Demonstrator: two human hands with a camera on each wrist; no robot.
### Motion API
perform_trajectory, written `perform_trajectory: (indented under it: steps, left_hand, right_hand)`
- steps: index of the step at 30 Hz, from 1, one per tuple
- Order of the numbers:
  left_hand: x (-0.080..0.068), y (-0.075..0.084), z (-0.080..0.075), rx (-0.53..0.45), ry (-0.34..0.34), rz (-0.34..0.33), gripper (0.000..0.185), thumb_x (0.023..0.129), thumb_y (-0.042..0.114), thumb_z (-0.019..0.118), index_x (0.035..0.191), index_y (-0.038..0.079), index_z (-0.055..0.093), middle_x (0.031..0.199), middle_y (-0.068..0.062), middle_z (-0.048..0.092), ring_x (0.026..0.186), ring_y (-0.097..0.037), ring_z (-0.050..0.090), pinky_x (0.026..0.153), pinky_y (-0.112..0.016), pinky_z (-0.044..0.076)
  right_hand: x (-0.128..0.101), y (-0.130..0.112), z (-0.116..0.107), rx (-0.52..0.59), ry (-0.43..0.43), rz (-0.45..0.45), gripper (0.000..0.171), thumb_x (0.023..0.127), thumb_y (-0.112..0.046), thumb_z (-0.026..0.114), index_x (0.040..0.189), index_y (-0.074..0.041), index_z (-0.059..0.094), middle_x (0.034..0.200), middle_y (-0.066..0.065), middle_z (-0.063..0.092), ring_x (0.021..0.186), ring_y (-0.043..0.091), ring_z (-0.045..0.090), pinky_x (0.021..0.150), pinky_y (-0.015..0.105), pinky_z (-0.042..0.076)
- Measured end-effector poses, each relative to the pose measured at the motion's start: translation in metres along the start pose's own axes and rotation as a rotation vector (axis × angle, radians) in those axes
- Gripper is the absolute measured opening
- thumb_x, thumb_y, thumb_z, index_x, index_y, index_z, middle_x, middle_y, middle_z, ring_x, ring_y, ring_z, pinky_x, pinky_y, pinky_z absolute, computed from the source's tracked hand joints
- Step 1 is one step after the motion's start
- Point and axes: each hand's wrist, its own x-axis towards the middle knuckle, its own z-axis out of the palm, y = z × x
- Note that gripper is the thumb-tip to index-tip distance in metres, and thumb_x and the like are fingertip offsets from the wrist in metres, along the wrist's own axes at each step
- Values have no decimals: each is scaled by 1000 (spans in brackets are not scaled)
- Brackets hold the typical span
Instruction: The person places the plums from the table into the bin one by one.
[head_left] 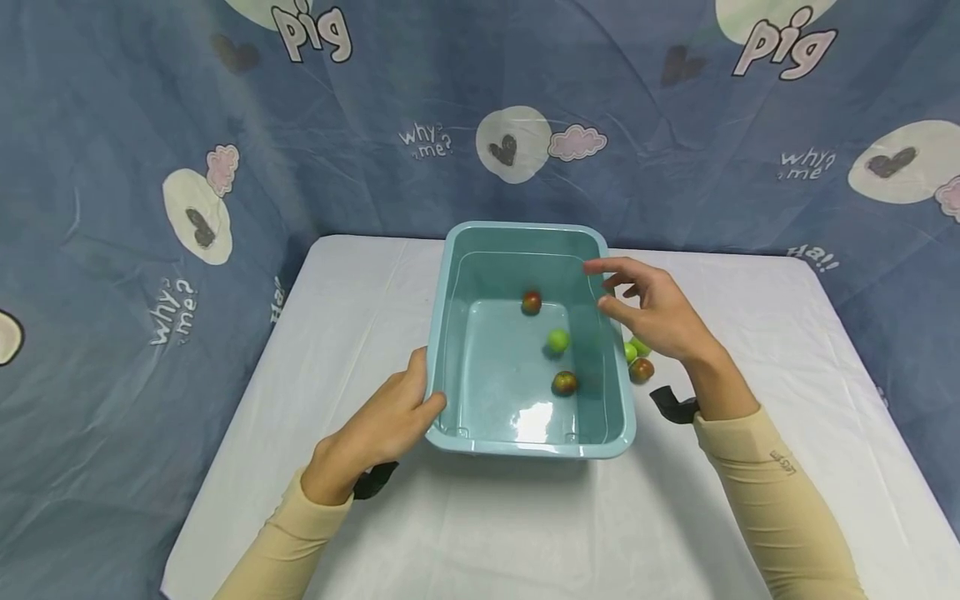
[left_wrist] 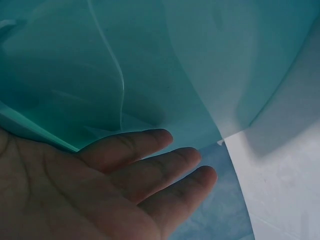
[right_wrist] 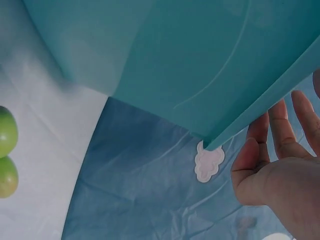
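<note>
the basin [head_left: 450, 350] runs lengthwise away from the person, left hand [head_left: 390, 417] gripping its near-left rim, right hand [head_left: 660, 312] fingers loosely spread, empty.

The right hand [head_left: 652, 312] hid part of the fruits [head_left: 639, 360] lying on the table [head_left: 750, 333] beside the tub [head_left: 525, 442], so their number could not be told. The left hand's [head_left: 393, 417] fingers went out of sight behind the tub's wall. In the right wrist view the two green fruits [right_wrist: 7, 155] were cut by the left edge. Both wrist views showed only parts of the tub, and its contents stayed hidden there.
</note>
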Motion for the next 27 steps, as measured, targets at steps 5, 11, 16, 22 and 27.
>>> perform_trajectory:
  steps: [5,11,16,22,27]
  left_hand:
    - [0,1,-1,-5,-5,-8,59,96,9,46,151,7,26,122,-9,64,109,-23,63,95,-45,45]
    - [0,3,-1,-9,-11,-9,60,97,9,46,152,5,25,121,-9,65,110,-27,63,95,-46,45]
    - [0,4,-1,-1,-11,-8,60,97,9,46,153,5,25,120,-7,66,108,-20,63,95,-46,46]
    - [-1,4,-1,-5,-13,-14,60,97,8,46,153,6,24,120,-7,65,110,-27,64,96,-46,45]
    - [-1,5,-1,3,-19,-18,59,97,8,45,153,6,24,120,-7,65,109,-26,64,95,-47,45]
  right_hand:
    - [-2,1,-2,9,4,5,44,93,0,67,136,-8,63,133,12,63,115,28,55,94,45,36]
    - [-6,2,-6,27,7,12,45,93,0,68,137,-9,62,135,9,62,117,27,56,94,45,39]
    - [-10,6,-12,56,27,18,44,94,0,66,137,-8,62,135,10,61,115,28,56,91,34,44]
    - [-16,15,-20,115,63,36,53,95,1,63,146,-9,53,139,11,58,112,27,58,93,26,47]
    - [-23,22,-25,139,99,76,54,96,0,63,147,-12,51,139,8,58,113,23,57,92,24,48]
